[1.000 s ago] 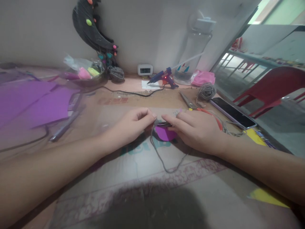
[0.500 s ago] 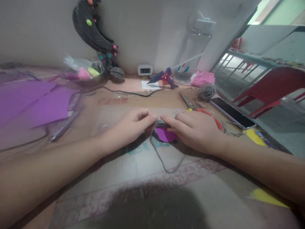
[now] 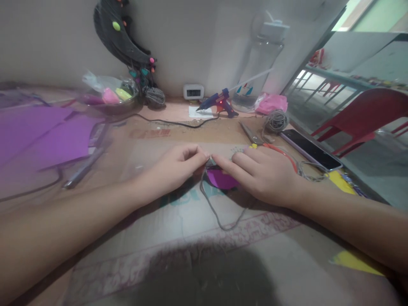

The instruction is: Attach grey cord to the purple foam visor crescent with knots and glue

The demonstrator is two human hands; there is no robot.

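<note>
Between my hands is a small purple paper piece (image 3: pixel 221 179) with a rounded lower edge. Grey yarn (image 3: pixel 214 210) lies along its top and hangs below in a loose loop on the cardboard. My left hand (image 3: pixel 186 165) is closed in a pinch on the yarn at the piece's left end. My right hand (image 3: pixel 259 174) grips the purple piece from the right, its index finger stretched along the top edge and its other fingers curled. The two fingertips nearly meet. My right thumb is hidden.
Scissors (image 3: pixel 280 152) lie partly behind my right hand, near a yarn ball (image 3: pixel 277 121) and a phone (image 3: pixel 310 149). A glue gun (image 3: pixel 219 103) with a lit red light stands at the back. Purple sheets (image 3: pixel 44 136) and a pen-like cutter (image 3: pixel 84 168) lie left.
My right index fingertip has slid slightly left along the piece's top edge, closer to my left fingertips. The left hand keeps its pinch, and the yarn loop hangs almost as before.
</note>
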